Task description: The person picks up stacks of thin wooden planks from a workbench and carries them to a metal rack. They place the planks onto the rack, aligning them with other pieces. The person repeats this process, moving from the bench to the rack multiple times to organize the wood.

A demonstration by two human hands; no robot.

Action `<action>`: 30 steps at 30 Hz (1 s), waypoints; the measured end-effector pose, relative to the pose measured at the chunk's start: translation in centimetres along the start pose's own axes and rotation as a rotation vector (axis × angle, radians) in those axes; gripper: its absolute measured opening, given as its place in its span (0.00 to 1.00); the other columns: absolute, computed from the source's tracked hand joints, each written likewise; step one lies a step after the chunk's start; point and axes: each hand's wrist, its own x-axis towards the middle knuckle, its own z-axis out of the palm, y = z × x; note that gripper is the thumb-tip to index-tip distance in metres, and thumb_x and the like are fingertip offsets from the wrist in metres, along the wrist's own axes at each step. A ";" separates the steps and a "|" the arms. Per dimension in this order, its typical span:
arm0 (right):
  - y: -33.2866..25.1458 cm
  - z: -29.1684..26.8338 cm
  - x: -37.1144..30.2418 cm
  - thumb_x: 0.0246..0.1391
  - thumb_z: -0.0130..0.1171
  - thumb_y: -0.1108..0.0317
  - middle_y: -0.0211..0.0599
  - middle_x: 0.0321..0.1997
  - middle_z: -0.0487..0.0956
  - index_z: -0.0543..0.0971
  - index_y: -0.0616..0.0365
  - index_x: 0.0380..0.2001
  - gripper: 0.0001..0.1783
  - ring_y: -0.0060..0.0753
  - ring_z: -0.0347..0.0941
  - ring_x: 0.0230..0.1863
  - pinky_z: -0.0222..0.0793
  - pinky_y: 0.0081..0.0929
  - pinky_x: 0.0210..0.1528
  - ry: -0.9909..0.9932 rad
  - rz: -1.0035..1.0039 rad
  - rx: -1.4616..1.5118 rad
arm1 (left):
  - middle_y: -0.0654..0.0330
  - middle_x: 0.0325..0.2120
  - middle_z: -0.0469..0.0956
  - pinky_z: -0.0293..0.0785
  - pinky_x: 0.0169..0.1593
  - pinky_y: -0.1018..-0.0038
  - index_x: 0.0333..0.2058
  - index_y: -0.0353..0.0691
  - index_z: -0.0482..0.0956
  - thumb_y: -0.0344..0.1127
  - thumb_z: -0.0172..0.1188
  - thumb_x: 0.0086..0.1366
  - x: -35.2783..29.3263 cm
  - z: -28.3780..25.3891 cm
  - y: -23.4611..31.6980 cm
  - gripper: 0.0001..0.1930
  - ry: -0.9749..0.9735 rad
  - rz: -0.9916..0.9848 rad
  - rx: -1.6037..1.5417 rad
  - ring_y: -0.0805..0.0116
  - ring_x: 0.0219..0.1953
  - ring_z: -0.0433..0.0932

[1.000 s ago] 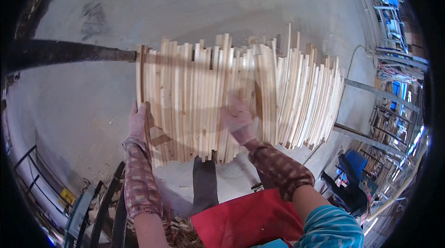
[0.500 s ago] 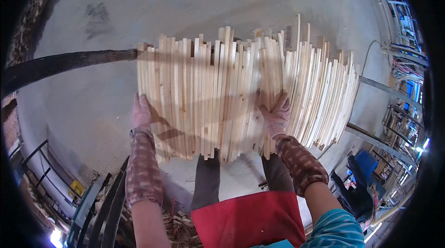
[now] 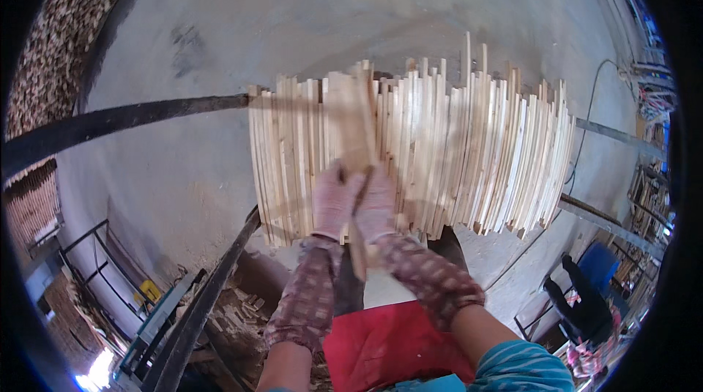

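A wide row of pale wooden strips (image 3: 469,150) lies side by side across metal rails in front of me, with uneven far ends. My left hand (image 3: 335,202), in a pink glove, is closed round a small bundle of strips (image 3: 355,117) raised over the left half of the row. Close against it, my gloved right hand (image 3: 376,205) grips the same bundle from the other side. Motion blurs the bundle, so its strips cannot be told apart. Its near end pokes out below my hands, and my fingertips are partly hidden.
Dark metal rails (image 3: 124,120) run out to the left and grey ones (image 3: 619,136) to the right. A large stack of wood (image 3: 62,40) stands at the upper left. A blue chair (image 3: 597,267) with dark cloth is at the lower right. My red apron (image 3: 388,341) hangs below the strips.
My hands were apart, the left at the row's left edge and the right on its middle. Now they are together, gripping a raised bundle. The view has shifted slightly.
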 end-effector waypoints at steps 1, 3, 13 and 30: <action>0.1 2.8 0.4 0.54 0.63 0.69 0.51 0.43 0.80 0.71 0.62 0.49 0.21 0.48 0.80 0.42 0.76 0.39 0.43 0.062 -0.082 -0.129 | 0.50 0.33 0.82 0.76 0.44 0.62 0.45 0.37 0.78 0.49 0.66 0.59 0.6 -1.5 0.9 0.23 0.065 -0.092 0.265 0.52 0.39 0.82; -2.6 6.9 0.6 0.54 0.63 0.65 0.53 0.43 0.79 0.71 0.62 0.50 0.22 0.51 0.79 0.43 0.76 0.41 0.43 -0.049 -0.116 -0.075 | 0.48 0.36 0.82 0.76 0.44 0.61 0.44 0.38 0.77 0.50 0.66 0.59 2.2 -5.8 0.2 0.22 0.143 -0.152 0.214 0.50 0.39 0.82; -0.2 17.7 2.5 0.60 0.54 0.58 0.58 0.61 0.72 0.53 0.65 0.69 0.40 0.55 0.69 0.63 0.71 0.46 0.59 -0.743 -0.238 -0.315 | 0.36 0.58 0.69 0.69 0.61 0.51 0.70 0.38 0.51 0.59 0.72 0.52 8.8 -12.9 -9.8 0.56 0.399 -0.288 0.650 0.37 0.59 0.71; 11.8 11.0 -4.4 0.59 0.55 0.55 0.55 0.54 0.78 0.66 0.52 0.65 0.32 0.58 0.75 0.55 0.71 0.46 0.55 -0.631 -0.109 -0.184 | 0.39 0.59 0.63 0.66 0.64 0.54 0.68 0.44 0.53 0.41 0.70 0.51 8.1 -9.9 -8.4 0.48 0.466 -0.106 0.786 0.38 0.59 0.67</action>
